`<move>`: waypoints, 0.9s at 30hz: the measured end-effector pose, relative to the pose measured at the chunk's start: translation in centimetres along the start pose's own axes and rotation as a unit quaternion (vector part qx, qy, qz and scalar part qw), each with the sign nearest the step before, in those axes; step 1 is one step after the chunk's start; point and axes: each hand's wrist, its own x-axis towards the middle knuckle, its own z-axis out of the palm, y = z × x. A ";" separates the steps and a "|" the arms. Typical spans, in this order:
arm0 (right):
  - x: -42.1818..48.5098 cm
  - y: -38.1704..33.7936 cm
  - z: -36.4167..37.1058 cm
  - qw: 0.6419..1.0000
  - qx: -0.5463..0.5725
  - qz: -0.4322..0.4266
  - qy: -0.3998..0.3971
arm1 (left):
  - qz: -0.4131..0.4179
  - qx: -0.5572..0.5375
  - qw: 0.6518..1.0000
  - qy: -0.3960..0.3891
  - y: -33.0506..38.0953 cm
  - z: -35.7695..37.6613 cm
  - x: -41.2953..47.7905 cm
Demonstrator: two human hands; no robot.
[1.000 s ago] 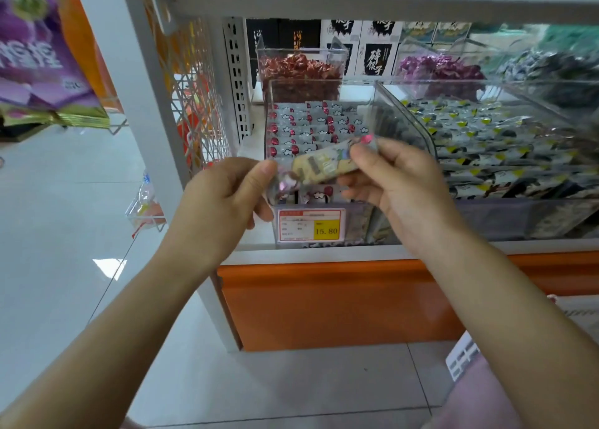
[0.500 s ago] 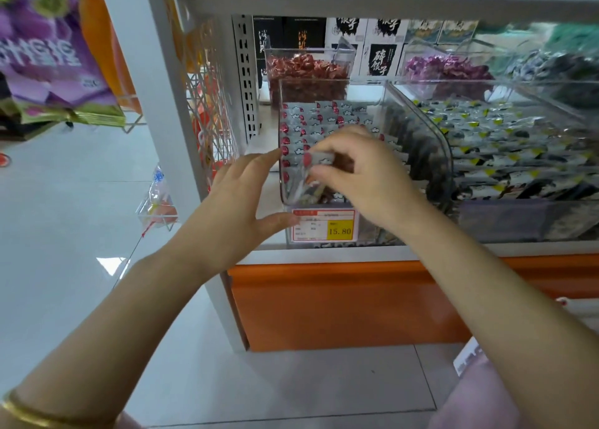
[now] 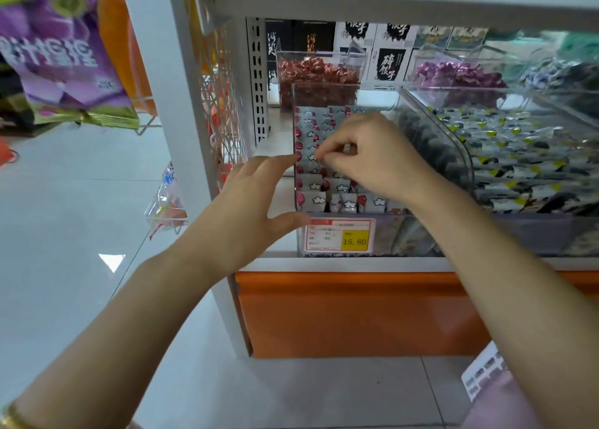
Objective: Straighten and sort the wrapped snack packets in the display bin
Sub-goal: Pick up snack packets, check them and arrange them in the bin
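The snack packets [image 3: 311, 198], grey wrappers with red and white marks, are standing in rows inside the clear display bin [image 3: 295, 182] on the shelf [image 3: 340, 262]. The right hand [image 3: 372, 161] is reaching into the bin from above, its fingers curling down onto the middle rows and pinching what looks like a sliver of one wrapper [image 3: 346, 149]. The left hand [image 3: 256, 208] is staying outside the bin with fingers straight and spread, holding nothing, fingertip and thumb touching the bin's left front corner. A price tag [image 3: 338, 236] is hanging on the bin's front.
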 end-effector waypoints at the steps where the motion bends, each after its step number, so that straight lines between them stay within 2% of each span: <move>1: 0.0 0.1 0.6 0.999 -0.045 -0.013 -0.004 | 0.001 0.000 1.000 0.004 0.1 0.0 0.1; 4: -0.2 -0.1 2.2 0.986 -0.158 -0.048 -0.019 | 0.000 -0.002 1.000 0.026 0.3 0.1 0.5; 6: -0.1 -0.1 2.5 0.987 -0.148 -0.055 -0.017 | 0.002 -0.009 0.999 0.037 0.3 0.1 0.5; 9: 0.0 -0.3 1.5 0.999 0.033 -0.006 0.024 | 0.006 -0.021 0.999 0.049 0.3 0.1 0.3; 11: -0.6 -0.4 0.5 0.983 0.158 0.021 0.090 | 0.004 -0.027 0.998 0.064 0.3 0.0 0.2; 14: -2.2 -0.2 -0.7 0.948 0.257 0.047 0.181 | 0.000 -0.039 0.994 0.102 0.6 -0.2 0.0; 18: -4.2 0.0 -1.5 0.882 0.400 0.095 0.232 | -0.016 -0.083 0.989 0.123 1.4 -0.4 -0.3; 23: -6.0 -0.4 -1.0 0.757 0.596 0.184 0.193 | -0.044 -0.203 0.973 0.101 2.7 -0.3 -0.9; 27: -6.9 -0.6 -0.8 0.677 0.677 0.227 0.178 | -0.091 -0.309 0.941 0.101 3.0 -0.1 -1.1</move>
